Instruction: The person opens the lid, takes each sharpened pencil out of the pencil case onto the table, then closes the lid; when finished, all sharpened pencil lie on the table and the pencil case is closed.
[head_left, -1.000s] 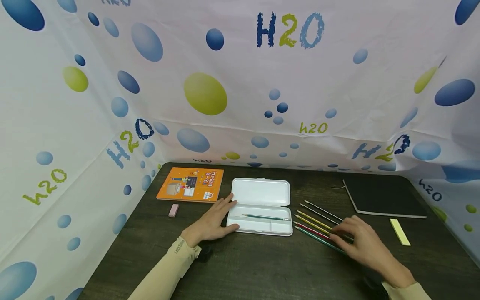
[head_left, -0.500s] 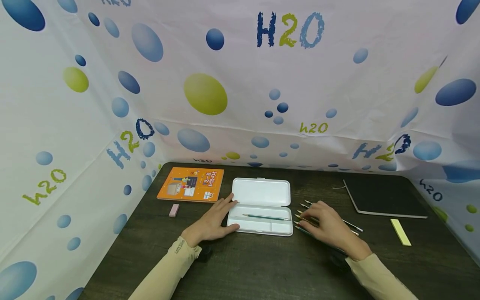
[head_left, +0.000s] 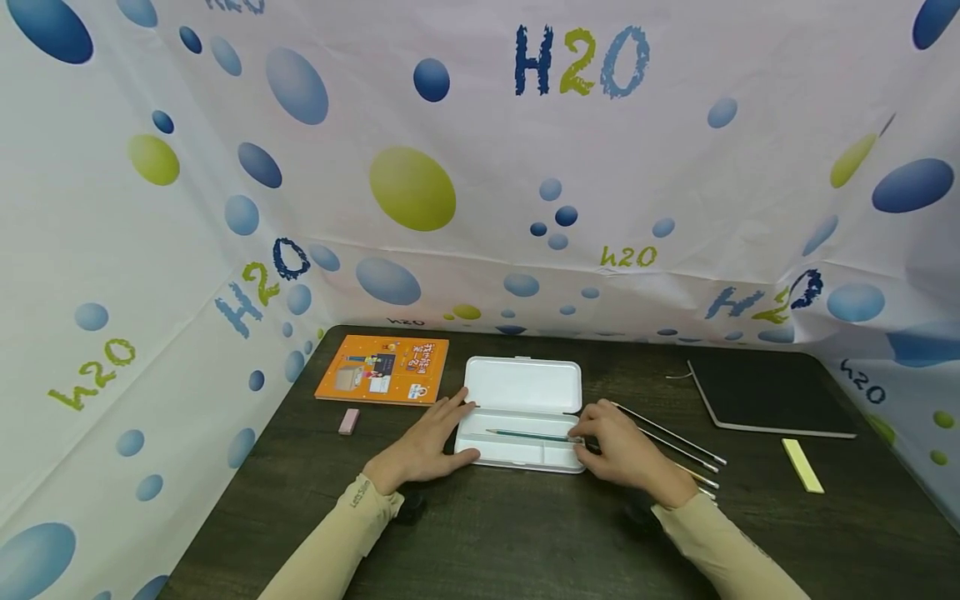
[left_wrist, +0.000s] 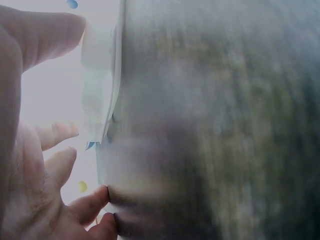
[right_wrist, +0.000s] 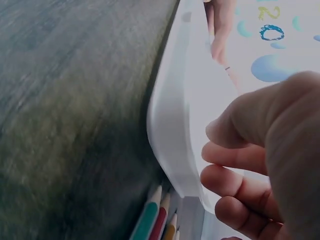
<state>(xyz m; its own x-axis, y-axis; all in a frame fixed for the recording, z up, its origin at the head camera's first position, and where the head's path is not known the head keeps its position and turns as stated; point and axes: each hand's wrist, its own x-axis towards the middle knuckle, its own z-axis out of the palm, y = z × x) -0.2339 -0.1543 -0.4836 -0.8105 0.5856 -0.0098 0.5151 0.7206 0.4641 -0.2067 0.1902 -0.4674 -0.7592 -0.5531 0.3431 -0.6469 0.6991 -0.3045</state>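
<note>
A white pencil case [head_left: 522,384] lies unfolded mid-table. One green pencil [head_left: 528,434] lies in its near half, tip to the left. My left hand [head_left: 420,442] rests at the case's left side, fingers extended and touching it; the left wrist view shows the thumb against the case wall. At the right end, my right hand [head_left: 618,446] has its thumb and fingertips over the rim, a small gap between them around the pencil's blunt end. Under and beside that hand lie several loose pencils [head_left: 678,448], partly hidden; green, red and yellow tips [right_wrist: 161,210] show in the right wrist view.
An orange booklet [head_left: 382,369] lies at back left, with a pink eraser [head_left: 348,422] before it. At back right is a black notebook [head_left: 768,392], and a yellow strip [head_left: 802,465] lies in front of it. A printed curtain [head_left: 480,167] encloses the table's back and left.
My right hand has moved left from above the loose pencils to the right end of the case. The left hand and the pencil inside the case have stayed in place.
</note>
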